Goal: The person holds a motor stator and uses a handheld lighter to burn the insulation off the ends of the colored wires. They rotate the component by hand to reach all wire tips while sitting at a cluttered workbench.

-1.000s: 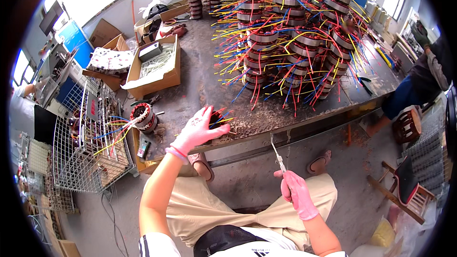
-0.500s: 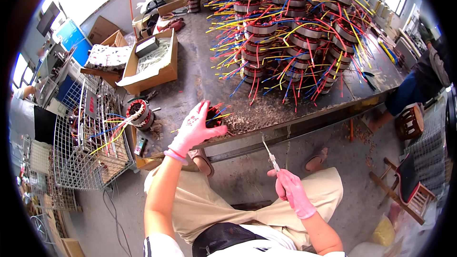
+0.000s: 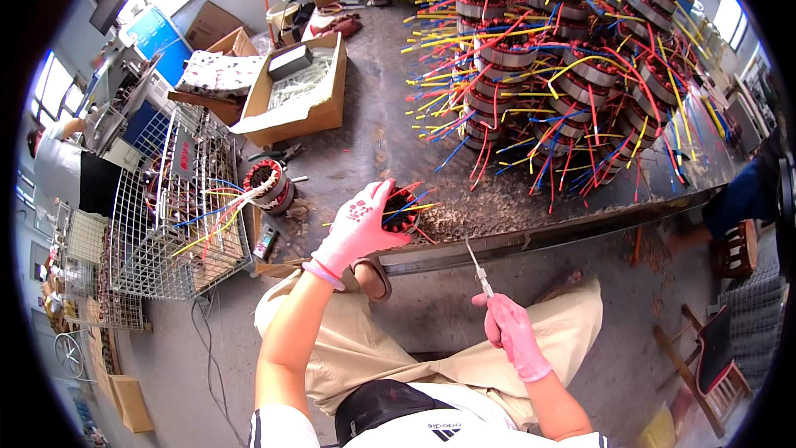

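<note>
My left hand [image 3: 355,222], in a pink glove, grips a small motor stator [image 3: 403,211] at the bench's front edge. Red, yellow and blue wires stick out of the stator, and part of it is hidden behind the glove. Over my lap, my right hand [image 3: 516,338], also gloved in pink, is closed round a slim metal tool [image 3: 481,274]. Its thin tip points up toward the bench edge, apart from the stator; its exact kind is unclear. Another stator [image 3: 269,186], with pale lacing and a long bundle of wires, stands to the left of my left hand.
Tall stacks of wired stators [image 3: 506,56] fill the bench's right half. Wood-coloured debris [image 3: 481,220] litters the front edge. An open cardboard box [image 3: 319,112] and a wire basket [image 3: 178,224] are at left. A wooden chair [image 3: 717,357] stands right; a person [image 3: 79,166] is far left.
The whole view has shifted, moving the bench rightward in the picture. My left thumb, spread out before, has come in against the stator. My right hand keeps hold of the tool.
</note>
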A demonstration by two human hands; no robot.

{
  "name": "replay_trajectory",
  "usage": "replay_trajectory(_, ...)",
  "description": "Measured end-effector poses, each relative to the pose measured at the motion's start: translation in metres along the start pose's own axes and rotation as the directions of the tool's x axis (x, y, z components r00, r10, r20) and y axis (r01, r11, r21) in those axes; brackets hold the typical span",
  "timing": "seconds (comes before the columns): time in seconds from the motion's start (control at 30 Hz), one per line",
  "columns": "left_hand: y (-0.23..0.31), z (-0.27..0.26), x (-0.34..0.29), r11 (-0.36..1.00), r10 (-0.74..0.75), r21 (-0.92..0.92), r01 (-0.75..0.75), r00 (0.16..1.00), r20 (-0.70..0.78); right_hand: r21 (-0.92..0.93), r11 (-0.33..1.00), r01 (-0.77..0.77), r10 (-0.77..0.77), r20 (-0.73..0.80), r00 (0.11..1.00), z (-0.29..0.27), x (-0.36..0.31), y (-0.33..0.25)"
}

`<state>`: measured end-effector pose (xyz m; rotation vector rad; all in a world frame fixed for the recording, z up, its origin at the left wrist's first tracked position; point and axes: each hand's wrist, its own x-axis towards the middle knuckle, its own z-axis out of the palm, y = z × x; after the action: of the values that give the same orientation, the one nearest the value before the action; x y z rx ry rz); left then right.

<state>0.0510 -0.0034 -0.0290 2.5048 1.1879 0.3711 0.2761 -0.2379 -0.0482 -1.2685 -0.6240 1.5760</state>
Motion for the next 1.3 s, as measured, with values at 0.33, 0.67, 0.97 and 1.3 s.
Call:
replay_trajectory(0.33,0.001,0.007,-0.007,1.0,0.012,-0.008,-0.013,0.998,-0.065,-0.038,0.999,0.034,-0.033,0.017,0.999,0.002,-0.023,0.013)
replay_trajectory(0.67,-0.088,-0.014,0.04,0.995,-0.043,-0.094,0.014,0.949,-0.312,-0.011,1.0,-0.002,0.002,-0.014,1.0,-0.02,-0.036,0.02)
replay_trajectory(0.97,-0.132,0.002,0.081,0.872,-0.138,0.445,0.204,0.975,-0.176,-0.018,1.0,0.014,-0.014,-0.028,1.0,-0.025,-0.033,0.007)
replay_trajectory(1.3,-0.061,-0.104,-0.161,0.898,-0.215,0.297,0.326,0.912,-0.35,0.015,0.998,0.067,-0.068,0.08,0.994,-0.045,-0.036,-0.002)
